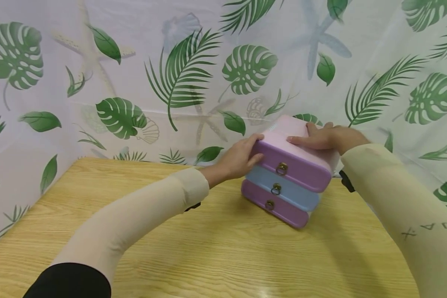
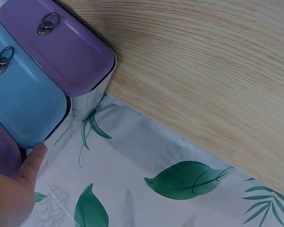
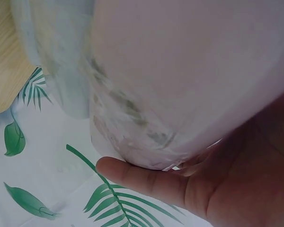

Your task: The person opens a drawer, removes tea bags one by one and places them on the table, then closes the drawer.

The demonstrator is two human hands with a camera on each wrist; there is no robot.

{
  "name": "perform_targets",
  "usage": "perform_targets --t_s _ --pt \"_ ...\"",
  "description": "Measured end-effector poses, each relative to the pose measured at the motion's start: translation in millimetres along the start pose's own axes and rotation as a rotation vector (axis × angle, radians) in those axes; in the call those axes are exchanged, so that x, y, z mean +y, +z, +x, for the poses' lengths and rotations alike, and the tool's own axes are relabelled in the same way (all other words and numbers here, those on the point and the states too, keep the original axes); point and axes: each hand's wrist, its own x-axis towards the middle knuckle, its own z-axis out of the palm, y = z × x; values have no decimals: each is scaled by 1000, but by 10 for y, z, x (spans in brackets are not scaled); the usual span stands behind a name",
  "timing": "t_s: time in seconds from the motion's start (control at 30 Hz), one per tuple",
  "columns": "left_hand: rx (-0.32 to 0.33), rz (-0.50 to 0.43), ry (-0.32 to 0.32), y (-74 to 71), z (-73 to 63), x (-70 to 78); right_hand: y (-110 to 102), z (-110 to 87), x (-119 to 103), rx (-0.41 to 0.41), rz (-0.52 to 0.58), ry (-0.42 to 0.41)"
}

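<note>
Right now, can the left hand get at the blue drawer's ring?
Probably yes: the ring on the blue drawer is uncovered, though the left hand would first have to release the drawer unit.

Head view: appearing bright | Table (image 1: 193, 252): shadow is falling at 4 o'clock, glare is gleaming near 5:30 | Wrist views: appearing dimmer; right, drawer box (image 3: 194, 61) is blurring

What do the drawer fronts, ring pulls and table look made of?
Drawer fronts: plastic or painted metal, glossy, by their smooth sheen. Ring pulls: probably metal, antique-brass finish, from the dull golden-brown color. Table: wood or wood-look laminate, showing grain and slight shine.
</note>
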Motion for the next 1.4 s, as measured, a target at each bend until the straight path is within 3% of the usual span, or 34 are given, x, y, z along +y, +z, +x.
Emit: perform_targets --t_s 0.27,0.47,0.67,0.93,1.17,1.4 --pt "2 7 22 -38 -74 16 26 41 -48 8 -6 -11" --pt "43 30 66 -111 -159 -13 19 2 -147 46 -47 -45" --pt "61 25 95 -157 -272 -32 28 -10 -242 34 -45 -80" --pt "95 81 59 -236 -493 -43 41 -16 -380 31 -41 -125" --pt "146 83 60 -344 -647 -84 36 -1 -552 9 -44 -136" --pt "153 72 34 -436 -760 -112 46 13 -705 42 -92 -156"
